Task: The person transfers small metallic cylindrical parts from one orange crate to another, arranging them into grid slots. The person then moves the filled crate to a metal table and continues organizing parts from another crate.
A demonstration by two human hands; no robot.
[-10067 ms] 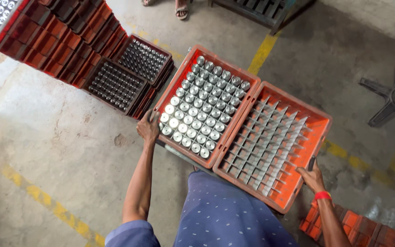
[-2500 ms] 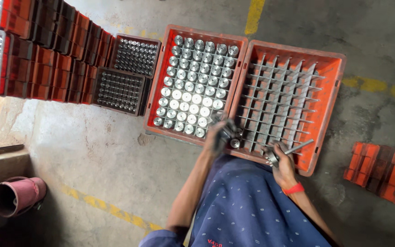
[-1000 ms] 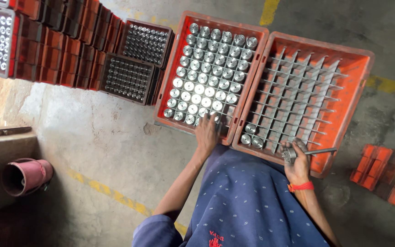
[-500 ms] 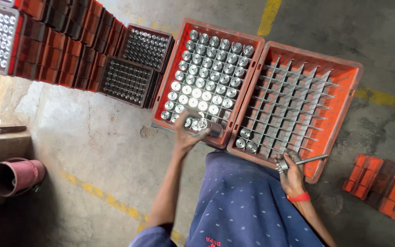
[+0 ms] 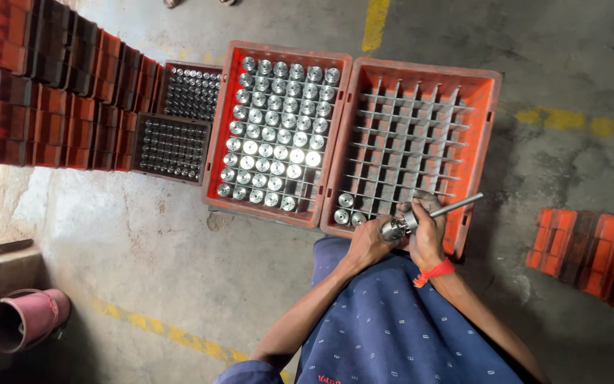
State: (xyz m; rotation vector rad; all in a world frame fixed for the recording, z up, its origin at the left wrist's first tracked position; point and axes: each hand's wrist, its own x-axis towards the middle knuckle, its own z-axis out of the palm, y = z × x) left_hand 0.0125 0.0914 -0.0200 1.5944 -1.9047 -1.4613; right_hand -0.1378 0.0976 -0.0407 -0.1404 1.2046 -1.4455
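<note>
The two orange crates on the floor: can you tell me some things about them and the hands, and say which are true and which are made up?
1. The left crate is almost full of shiny metal cylinders. True.
2. The right crate is full too. False: only a few pieces sit at its near left corner; the other cells are bare.
3. The right hand holds a thin metal rod. True.
4. The left hand rests on the floor. False: it is up at a metal cylinder, which both hands meet over the right crate's near edge.
5. The crates stand apart. False: they sit side by side, touching.
</note>
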